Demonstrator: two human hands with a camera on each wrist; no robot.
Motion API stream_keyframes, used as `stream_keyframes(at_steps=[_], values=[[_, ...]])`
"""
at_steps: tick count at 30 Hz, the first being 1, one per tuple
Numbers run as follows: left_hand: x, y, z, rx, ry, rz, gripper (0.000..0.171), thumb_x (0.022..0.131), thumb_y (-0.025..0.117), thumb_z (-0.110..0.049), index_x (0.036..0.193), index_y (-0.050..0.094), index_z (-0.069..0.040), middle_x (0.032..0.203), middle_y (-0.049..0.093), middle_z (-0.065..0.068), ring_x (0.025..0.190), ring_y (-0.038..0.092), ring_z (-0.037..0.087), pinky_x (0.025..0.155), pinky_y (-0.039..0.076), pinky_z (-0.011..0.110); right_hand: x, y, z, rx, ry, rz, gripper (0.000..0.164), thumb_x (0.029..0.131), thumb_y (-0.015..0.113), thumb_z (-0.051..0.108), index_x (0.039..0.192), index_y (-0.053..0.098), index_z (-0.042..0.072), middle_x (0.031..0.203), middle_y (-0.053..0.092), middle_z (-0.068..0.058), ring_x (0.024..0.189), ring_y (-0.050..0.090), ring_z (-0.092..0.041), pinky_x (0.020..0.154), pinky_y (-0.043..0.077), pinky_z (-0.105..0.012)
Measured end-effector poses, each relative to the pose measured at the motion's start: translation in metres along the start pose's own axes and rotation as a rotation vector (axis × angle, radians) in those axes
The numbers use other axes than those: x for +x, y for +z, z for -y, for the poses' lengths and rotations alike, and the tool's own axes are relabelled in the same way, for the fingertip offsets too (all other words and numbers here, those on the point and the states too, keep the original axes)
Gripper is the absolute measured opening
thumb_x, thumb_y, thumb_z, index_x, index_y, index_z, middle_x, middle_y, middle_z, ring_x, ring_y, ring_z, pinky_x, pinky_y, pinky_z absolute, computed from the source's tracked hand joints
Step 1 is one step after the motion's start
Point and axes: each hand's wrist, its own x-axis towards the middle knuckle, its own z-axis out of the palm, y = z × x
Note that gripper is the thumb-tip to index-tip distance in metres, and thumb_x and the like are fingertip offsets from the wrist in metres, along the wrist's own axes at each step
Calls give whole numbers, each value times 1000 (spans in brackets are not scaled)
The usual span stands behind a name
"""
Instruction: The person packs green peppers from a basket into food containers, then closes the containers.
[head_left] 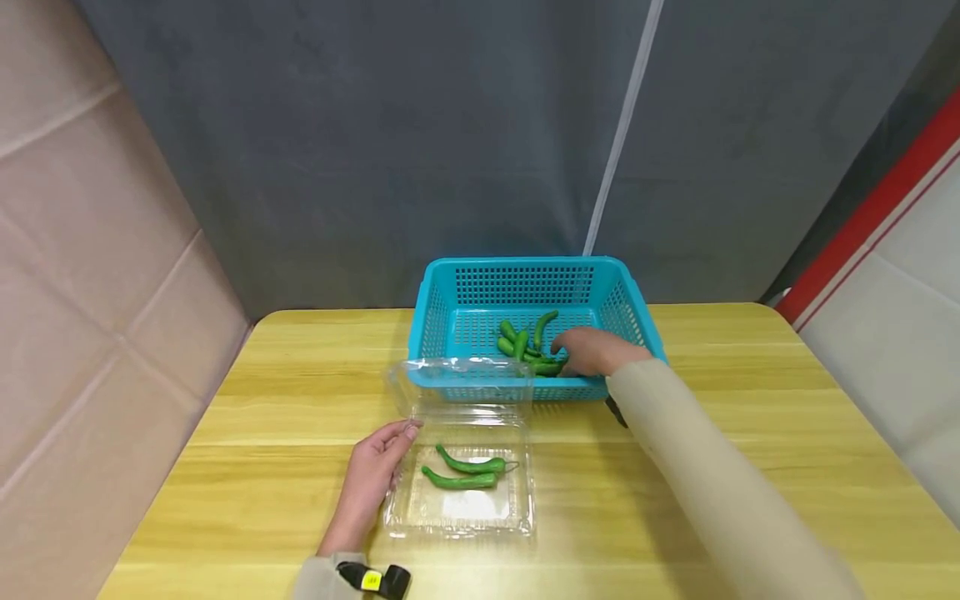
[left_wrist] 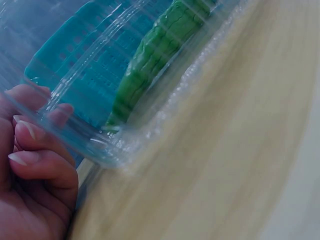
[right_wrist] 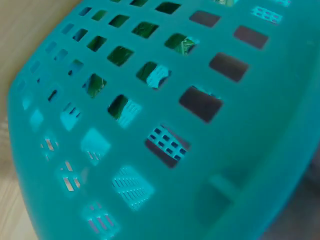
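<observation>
My left hand (head_left: 378,458) pinches the left rim of a clear plastic clamshell container (head_left: 457,521); the left wrist view shows curled fingers (left_wrist: 45,162) at its wall. Two long green chili peppers (head_left: 461,482) lie side by side in its base. The lid (head_left: 468,375) stands raised at the back, in front of the basket's near wall. My right hand (head_left: 592,350) reaches into a blue perforated basket (head_left: 525,265), fingers down beside a pile of several green chili peppers (head_left: 520,343). Its fingertips are partly hidden. In the right wrist view the basket wall (right_wrist: 240,135) blocks the hand.
Basket and container stand on a wood-grain table (head_left: 300,375), the basket towards the far edge. A dark grey curtain (head_left: 375,167) hangs behind the table. Pale padded panels (head_left: 90,333) flank the left side, and a white and red panel (head_left: 900,333) the right.
</observation>
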Motion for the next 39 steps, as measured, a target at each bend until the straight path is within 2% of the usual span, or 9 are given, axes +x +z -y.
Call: stream_keyframes(at_steps=[8,14,19,21,23,27,33,36,39], values=[[0,1,-4,8,-4,5,36,76,63,-50,102,65,-26,51,40,0,37,34,9,31,31,23,9,4,2,-21,0,6,42,85,61,16,126,51,12,129,46,-11,117,40,-33,88,40,-46],[-10,2,-18,-15,-31,28,28,84,61,-34,107,64,-18,51,41,0,37,34,7,32,30,20,14,11,4,-25,-23,-47,37,84,61,15,121,56,14,122,52,-9,112,45,-31,85,42,-45],[-11,2,-20,-6,-26,19,27,84,61,-33,106,64,-18,50,40,-1,37,33,7,32,29,19,18,16,4,-69,-77,-121,26,83,61,13,109,63,13,111,59,-7,100,53,-27,76,46,-40],[-9,1,-15,-5,-29,17,28,82,62,-37,105,65,-20,50,40,-1,37,34,7,32,30,20,19,17,3,-83,-86,-143,17,83,60,11,98,67,13,97,62,-5,87,54,-22,67,43,-35],[-6,1,-10,-4,-29,15,31,79,63,-42,104,65,-23,50,41,0,37,34,8,32,30,20,21,18,1,-92,-85,-164,10,83,58,8,84,66,13,80,59,-2,72,48,-18,59,37,-32],[-2,0,-2,6,-12,2,38,75,63,-50,102,65,-24,50,41,0,37,33,8,31,30,22,21,20,-3,-105,-76,-207,18,83,55,3,66,56,11,60,42,-1,59,31,-17,53,26,-31],[-1,1,0,2,4,-3,37,75,64,-49,102,66,-23,50,41,0,37,33,8,31,30,22,20,22,-11,-118,-69,-262,23,84,57,7,63,51,13,57,33,0,57,29,-16,51,25,-30],[-4,1,-7,0,-5,5,32,79,63,-43,102,66,-22,50,41,-1,37,33,8,31,29,21,19,21,-12,-117,-66,-279,26,85,56,8,62,47,14,57,30,0,57,30,-16,51,26,-30],[-8,1,-14,-1,-23,11,30,81,62,-39,104,65,-20,51,41,-1,37,33,7,31,30,20,18,22,-12,-123,-78,-290,22,85,58,11,65,51,15,58,39,1,57,36,-16,51,29,-31]])
